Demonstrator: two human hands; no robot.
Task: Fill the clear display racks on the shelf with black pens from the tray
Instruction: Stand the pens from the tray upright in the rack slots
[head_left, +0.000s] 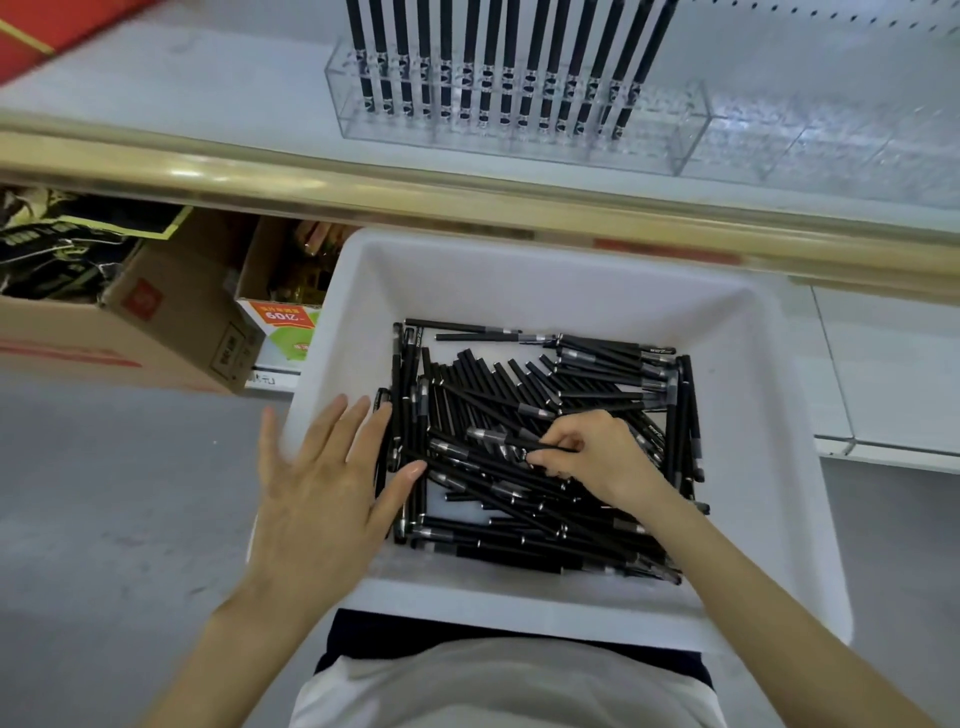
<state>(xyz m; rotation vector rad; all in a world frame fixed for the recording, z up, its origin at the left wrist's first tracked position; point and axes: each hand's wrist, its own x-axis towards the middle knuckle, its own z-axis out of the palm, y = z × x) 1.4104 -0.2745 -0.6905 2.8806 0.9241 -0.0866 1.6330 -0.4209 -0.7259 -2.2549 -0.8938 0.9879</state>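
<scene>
Right hand (587, 452): fingers pinch one pen (545, 445) mid-tray (519, 270).
Left hand (327, 488): fingers spread flat, at tray's 9 o'clock.

1 head camera, steeply downward, near tray (519, 275)

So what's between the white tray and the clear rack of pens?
In the head view, a gold shelf-edge rail and bare shelf surface separate tray from rack.
</scene>
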